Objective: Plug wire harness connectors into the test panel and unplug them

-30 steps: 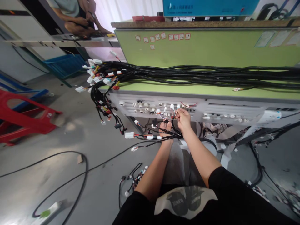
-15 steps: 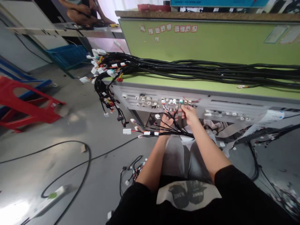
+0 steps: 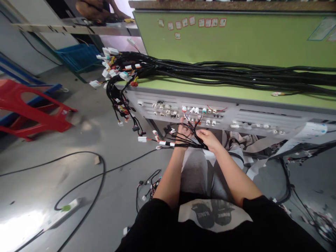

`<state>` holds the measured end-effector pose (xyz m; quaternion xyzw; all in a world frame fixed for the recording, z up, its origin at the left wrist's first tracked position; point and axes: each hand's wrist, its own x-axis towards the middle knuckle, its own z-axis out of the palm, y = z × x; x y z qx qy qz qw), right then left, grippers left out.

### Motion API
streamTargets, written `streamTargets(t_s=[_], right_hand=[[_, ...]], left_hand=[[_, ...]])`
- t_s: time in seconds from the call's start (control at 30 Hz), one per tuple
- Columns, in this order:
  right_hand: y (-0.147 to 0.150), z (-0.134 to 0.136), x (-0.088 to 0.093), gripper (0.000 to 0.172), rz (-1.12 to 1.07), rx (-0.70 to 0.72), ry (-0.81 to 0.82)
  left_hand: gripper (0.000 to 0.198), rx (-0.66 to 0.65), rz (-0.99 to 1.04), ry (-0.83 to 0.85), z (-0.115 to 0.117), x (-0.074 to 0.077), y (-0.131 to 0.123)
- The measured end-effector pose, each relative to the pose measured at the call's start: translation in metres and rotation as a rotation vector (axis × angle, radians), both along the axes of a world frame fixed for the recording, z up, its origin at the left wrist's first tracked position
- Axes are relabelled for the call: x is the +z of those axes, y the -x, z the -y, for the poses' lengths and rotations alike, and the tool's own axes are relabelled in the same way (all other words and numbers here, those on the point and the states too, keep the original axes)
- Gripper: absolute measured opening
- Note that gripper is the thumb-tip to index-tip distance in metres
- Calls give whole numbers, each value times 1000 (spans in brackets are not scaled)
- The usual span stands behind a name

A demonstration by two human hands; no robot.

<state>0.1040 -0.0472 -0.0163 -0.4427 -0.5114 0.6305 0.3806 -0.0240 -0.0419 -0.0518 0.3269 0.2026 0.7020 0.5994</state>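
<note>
Both hands work just below the grey socket panel point(image 3: 244, 117). The left hand point(image 3: 183, 132) and right hand point(image 3: 208, 139) have their fingers clamped on a black harness branch point(image 3: 168, 143). Risk: tugging the tangled branch could unseat the plugged leads point(image 3: 195, 113) on the panel.

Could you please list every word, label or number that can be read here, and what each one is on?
"BLONDE" and "BROWNIE", upside down, probably: white print on the black shirt.
Small red-edged stickers on the green board: too small to read.
White paper tag on the grey panel: blurred.
</note>
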Motion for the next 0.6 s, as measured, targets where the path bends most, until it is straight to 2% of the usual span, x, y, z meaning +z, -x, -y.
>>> streamTargets(t_s=[0.13,0.23,0.43,0.6], right_hand=[[-2,-3,-6,34,-12,31,-22],[-6,-6,-8,35,-11,61,-30],[-7,-8,-7,35,-39,69,-16],[-6,-8,-9,36,-55,77,29]], left_hand=[[33,98,202,55,-20,-1,0],[16,104,224,146,-34,9,-2],[29,137,111,204,-44,34,1],[28,-8,46,272,-44,43,11]])
